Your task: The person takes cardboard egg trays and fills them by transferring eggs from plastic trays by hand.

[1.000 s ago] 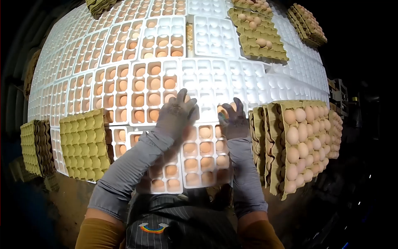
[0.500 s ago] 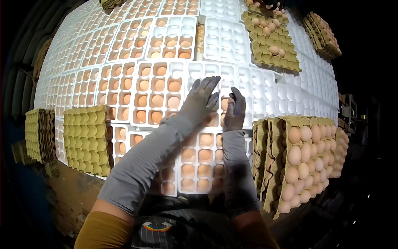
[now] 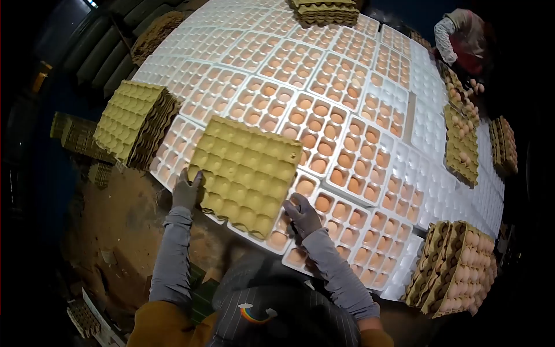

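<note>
An empty yellow-green pulp egg tray (image 3: 245,173) is in front of me, tilted over the white foam egg boxes. My left hand (image 3: 186,191), in a grey glove, grips its left edge, fingers curled at the rim. My right hand (image 3: 303,216) has its bent fingers at the tray's lower right edge, apparently holding it there. Brown eggs (image 3: 307,140) sit in the compartments of the white foam boxes (image 3: 330,189) behind and to the right. The tray covers part of the boxes under it.
Stacks of empty egg trays stand at the left (image 3: 130,121) and far edge (image 3: 326,11). At the right are trays full of eggs (image 3: 462,277) on edge and a pulp tray with a few eggs (image 3: 462,144). Another person (image 3: 462,43) works at the far right.
My view has turned left. Both hands have left the foam box in the middle and are now at the pulp egg tray on the left, which stood apart from them before.
</note>
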Available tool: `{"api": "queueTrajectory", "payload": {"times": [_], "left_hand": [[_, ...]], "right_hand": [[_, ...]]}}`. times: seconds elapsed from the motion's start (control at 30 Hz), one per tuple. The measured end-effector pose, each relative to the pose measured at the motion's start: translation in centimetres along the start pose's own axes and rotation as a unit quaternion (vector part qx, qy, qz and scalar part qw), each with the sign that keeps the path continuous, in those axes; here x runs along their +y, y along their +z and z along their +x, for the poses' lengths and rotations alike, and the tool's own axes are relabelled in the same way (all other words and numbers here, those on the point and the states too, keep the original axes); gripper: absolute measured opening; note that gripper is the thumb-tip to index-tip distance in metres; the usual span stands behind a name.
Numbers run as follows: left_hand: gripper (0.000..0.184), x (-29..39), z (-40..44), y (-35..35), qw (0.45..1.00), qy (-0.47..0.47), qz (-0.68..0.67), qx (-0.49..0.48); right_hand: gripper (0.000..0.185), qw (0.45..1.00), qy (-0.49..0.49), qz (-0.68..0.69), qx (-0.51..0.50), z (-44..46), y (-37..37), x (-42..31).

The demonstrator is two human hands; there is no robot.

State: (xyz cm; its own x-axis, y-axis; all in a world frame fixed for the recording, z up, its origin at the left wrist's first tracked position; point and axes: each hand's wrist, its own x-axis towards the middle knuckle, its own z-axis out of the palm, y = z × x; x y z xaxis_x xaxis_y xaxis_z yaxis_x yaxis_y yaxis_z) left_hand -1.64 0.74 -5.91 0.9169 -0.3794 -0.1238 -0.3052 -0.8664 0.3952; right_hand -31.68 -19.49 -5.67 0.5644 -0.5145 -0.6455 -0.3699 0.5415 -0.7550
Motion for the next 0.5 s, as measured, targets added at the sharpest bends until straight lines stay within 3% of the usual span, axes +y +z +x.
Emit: {"api": "queueTrajectory", "payload": {"times": [0.03,0.1,0.17,0.2,0.27,0.3,0.33,0.4,0.43,0.47,0.5], "left_hand": [[0.070,0.5,-0.6,-0.9,0.998,0.016,-0.055,-0.010],[0.068,1.8,-1.8,-3.5,0.988,0.055,-0.144,-0.002],[0.070,1.4,-3.1,-6.2,0.975,0.127,-0.164,0.075],[0.074,1.4,-4.0,-7.4,0.964,0.175,-0.148,0.132],[0.092,2.8,-6.2,-9.5,0.925,0.168,-0.215,0.266],[0.097,4.1,-7.5,-9.9,0.899,0.119,-0.378,0.188],[0.103,5.6,-8.5,-10.0,0.840,0.070,-0.529,0.102],[0.098,6.5,-8.0,-9.9,0.852,0.108,-0.499,0.117],[0.097,6.4,-6.2,-10.4,0.853,0.089,-0.472,0.202],[0.096,6.4,-4.1,-11.0,0.849,0.070,-0.441,0.283],[0.088,4.9,-1.6,-12.7,0.850,0.075,-0.425,0.302]], "right_hand": [[0.053,0.986,-0.093,-0.132,0.031,2.6,0.8,2.8],[0.041,0.960,-0.176,-0.185,0.112,1.8,2.2,2.7],[0.045,0.989,-0.120,0.052,0.062,-1.3,3.5,-1.1],[0.047,0.980,-0.166,0.061,0.094,-2.3,4.6,-2.3],[0.046,0.957,-0.264,0.015,0.121,-2.2,6.4,-3.0],[0.047,0.956,-0.267,0.052,0.113,-2.3,8.4,-3.7],[0.048,0.952,-0.271,0.089,0.107,-2.4,11.0,-5.0],[0.048,0.958,-0.265,0.102,0.031,-3.1,16.7,-8.4],[0.048,0.962,-0.241,0.128,-0.006,-4.2,19.1,-10.6],[0.054,0.950,-0.289,0.088,-0.079,-2.3,19.8,-10.4],[0.062,0.931,-0.332,0.070,-0.135,-2.5,21.1,-11.2]]}}
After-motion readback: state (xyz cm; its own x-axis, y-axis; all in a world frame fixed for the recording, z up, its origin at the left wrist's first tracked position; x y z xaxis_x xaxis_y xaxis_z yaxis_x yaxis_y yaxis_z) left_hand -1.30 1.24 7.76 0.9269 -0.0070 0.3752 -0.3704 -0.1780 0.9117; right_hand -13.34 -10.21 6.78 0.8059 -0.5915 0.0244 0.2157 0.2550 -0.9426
